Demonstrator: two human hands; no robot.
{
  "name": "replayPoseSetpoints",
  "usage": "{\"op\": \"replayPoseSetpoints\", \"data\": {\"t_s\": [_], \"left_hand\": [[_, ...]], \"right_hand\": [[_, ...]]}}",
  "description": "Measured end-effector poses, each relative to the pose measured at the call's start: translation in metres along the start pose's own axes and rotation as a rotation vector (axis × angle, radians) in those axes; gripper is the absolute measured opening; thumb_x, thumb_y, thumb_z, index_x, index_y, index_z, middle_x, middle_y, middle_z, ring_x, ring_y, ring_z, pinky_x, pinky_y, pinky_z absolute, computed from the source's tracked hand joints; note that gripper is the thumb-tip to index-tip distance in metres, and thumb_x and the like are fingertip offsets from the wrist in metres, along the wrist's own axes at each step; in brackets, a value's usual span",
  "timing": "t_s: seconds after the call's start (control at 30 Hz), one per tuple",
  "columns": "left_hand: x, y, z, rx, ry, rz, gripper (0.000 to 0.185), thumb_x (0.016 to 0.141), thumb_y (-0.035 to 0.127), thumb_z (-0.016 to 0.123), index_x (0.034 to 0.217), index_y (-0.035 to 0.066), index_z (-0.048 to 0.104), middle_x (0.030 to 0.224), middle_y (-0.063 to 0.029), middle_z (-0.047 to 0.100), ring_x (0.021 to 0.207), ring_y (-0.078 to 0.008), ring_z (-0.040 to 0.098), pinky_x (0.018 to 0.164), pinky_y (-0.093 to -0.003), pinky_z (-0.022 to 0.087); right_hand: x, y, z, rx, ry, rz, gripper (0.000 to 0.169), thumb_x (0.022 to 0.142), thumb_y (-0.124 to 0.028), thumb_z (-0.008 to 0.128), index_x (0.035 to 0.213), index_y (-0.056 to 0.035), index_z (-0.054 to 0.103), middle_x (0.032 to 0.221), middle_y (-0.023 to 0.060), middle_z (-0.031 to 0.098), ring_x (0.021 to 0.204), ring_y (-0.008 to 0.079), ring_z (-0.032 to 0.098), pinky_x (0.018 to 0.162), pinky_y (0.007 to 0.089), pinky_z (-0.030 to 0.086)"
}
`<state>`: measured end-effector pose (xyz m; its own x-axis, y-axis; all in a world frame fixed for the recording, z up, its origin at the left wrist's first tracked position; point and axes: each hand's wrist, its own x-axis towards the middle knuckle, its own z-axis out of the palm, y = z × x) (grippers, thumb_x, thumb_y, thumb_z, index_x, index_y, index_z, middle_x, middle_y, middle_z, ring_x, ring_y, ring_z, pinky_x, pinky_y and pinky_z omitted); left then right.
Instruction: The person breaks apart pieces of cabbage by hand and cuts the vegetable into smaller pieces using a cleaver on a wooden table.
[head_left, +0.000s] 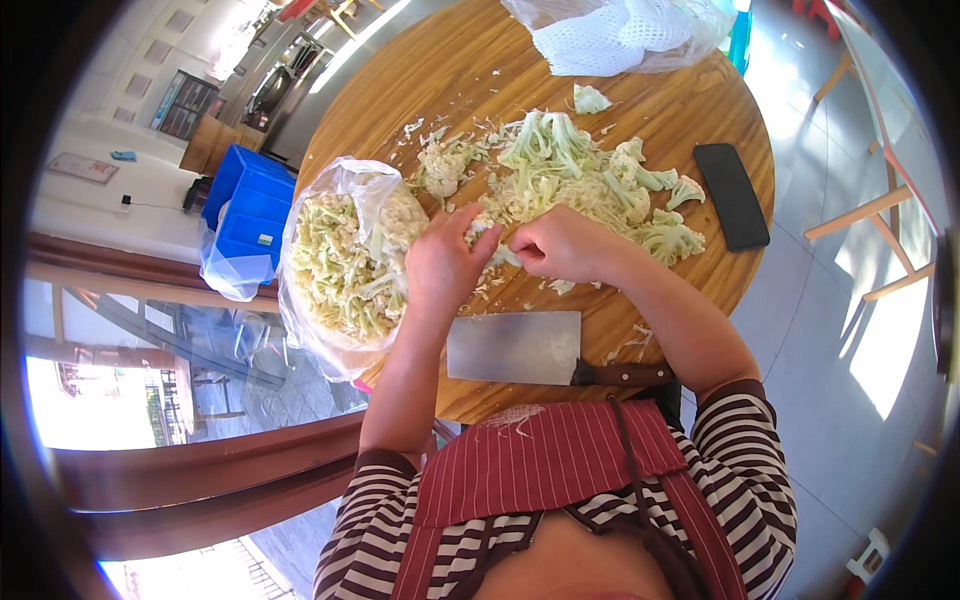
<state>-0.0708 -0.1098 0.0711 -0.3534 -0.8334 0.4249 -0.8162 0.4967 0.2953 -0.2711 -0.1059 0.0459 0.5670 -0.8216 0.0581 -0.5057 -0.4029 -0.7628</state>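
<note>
My left hand (450, 259) holds a small cauliflower piece (478, 227) between thumb and fingers. My right hand (562, 244) is curled at the piece's pale stem (504, 256), its fingertips mostly hidden. Beside my left hand, a clear plastic bag (330, 174) bulges with cut cauliflower florets (334, 277). Beyond both hands spreads a heap of cauliflower stalks and florets (547, 154), with a loose cauliflower chunk (444, 166) to its left. A cleaver (514, 349) lies flat near the table's close edge, its wooden handle pointing right.
The round wooden table (420, 60) carries scattered crumbs. A black phone (731, 196) lies by its right edge. White foam netting in a plastic bag (615, 34) sits at the far edge. A blue crate (251, 199) stands left; another table (885, 97) is at right.
</note>
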Motion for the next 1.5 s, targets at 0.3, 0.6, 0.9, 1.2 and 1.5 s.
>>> {"op": "replayPoseSetpoints", "data": {"t_s": [0.3,0.6,0.9,1.2,1.5], "left_hand": [[0.005,0.002,-0.008,-0.026,-0.139,-0.119,0.04,0.085,0.04,0.069,0.108,0.007,0.07,0.095,-0.0168,0.07,0.084,-0.0351,0.067,0.073,-0.0429,0.053],[0.008,-0.013,-0.009,-0.212,-0.338,-0.215,0.038,0.088,0.041,0.066,0.102,0.005,0.071,0.073,-0.022,0.065,0.071,-0.0391,0.064,0.066,-0.0442,0.05],[0.006,-0.017,-0.02,-0.455,-0.613,-0.294,0.04,0.095,0.04,0.059,0.102,0.002,0.069,0.07,-0.0141,0.063,0.067,-0.0205,0.059,0.066,-0.035,0.048],[-0.028,-0.03,-0.022,-0.897,-0.323,-0.405,0.048,0.098,0.015,0.055,0.143,0.005,0.042,0.106,-0.0017,0.059,0.091,-0.0077,0.053,0.078,-0.022,0.044],[-0.069,-0.023,-0.052,-0.924,-0.115,-0.609,0.055,0.093,0.01,0.059,0.144,0.01,0.039,0.096,-0.0057,0.06,0.078,-0.0081,0.057,0.062,-0.0244,0.05]], "right_hand": [[-0.003,0.003,0.003,0.145,0.047,-0.031,0.011,0.074,-0.006,0.064,0.084,-0.0038,0.067,0.067,0.0091,0.063,0.057,0.0208,0.057,0.057,0.0321,0.047],[0.003,0.004,0.016,0.1,0.15,-0.153,0.014,0.072,-0.003,0.066,0.086,-0.0046,0.066,0.068,0.0093,0.062,0.058,0.0236,0.059,0.058,0.0339,0.048],[0.005,0.018,0.009,-0.08,0.4,-0.26,0.011,0.075,0.0,0.064,0.085,-0.0037,0.066,0.073,0.01,0.063,0.063,0.0262,0.06,0.059,0.0355,0.049],[0.007,0.056,-0.015,-0.267,0.677,-0.012,0.021,0.082,0.003,0.057,0.1,-0.0036,0.067,0.099,0.0119,0.065,0.089,0.0288,0.062,0.078,0.0368,0.051],[-0.027,-0.026,-0.014,-0.112,0.241,0.105,0.019,0.088,-0.011,0.06,0.106,-0.0043,0.065,0.096,0.0137,0.064,0.089,0.0308,0.061,0.075,0.0393,0.049]]}}
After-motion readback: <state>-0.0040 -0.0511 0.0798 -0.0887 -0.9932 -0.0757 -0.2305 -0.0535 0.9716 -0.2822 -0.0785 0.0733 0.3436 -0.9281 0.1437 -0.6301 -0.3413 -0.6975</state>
